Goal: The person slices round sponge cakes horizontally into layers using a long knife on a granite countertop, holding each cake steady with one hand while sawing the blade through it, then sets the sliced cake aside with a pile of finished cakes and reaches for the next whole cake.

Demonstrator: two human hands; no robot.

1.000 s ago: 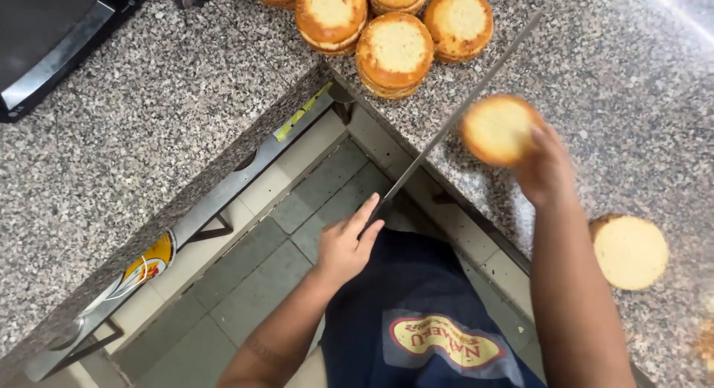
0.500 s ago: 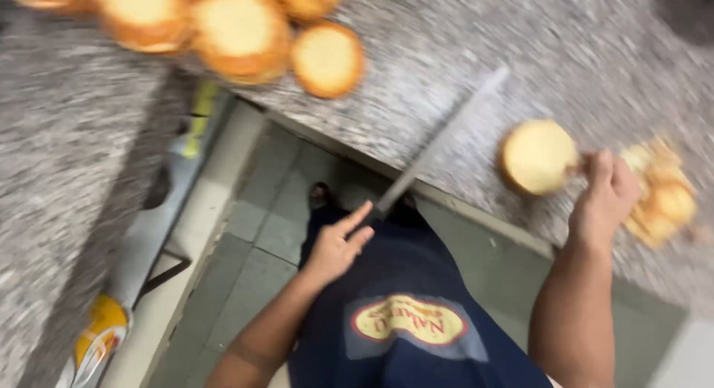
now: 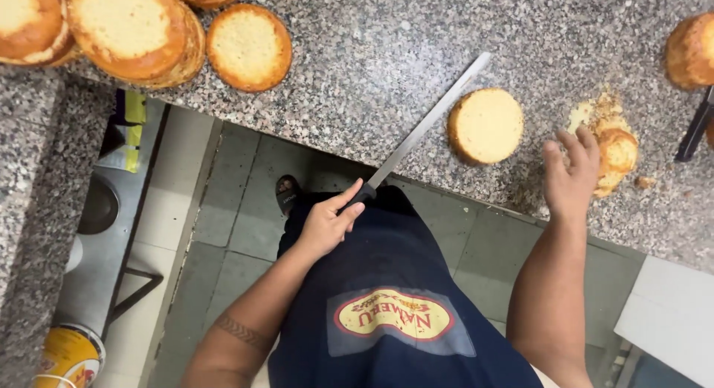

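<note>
One cake round now lies released at twelve o'clock; right hand hovers open, left hand grips the knife.

I see a stone counter running across the top of the view, with floor below it. A long knife lies slanting on the counter, its handle at the near edge in my left hand. Just right of the blade tip sits a round cake. Further right, my right hand rests beside a pile of cake scraps. More round cakes cluster at the far left of the counter.
</note>
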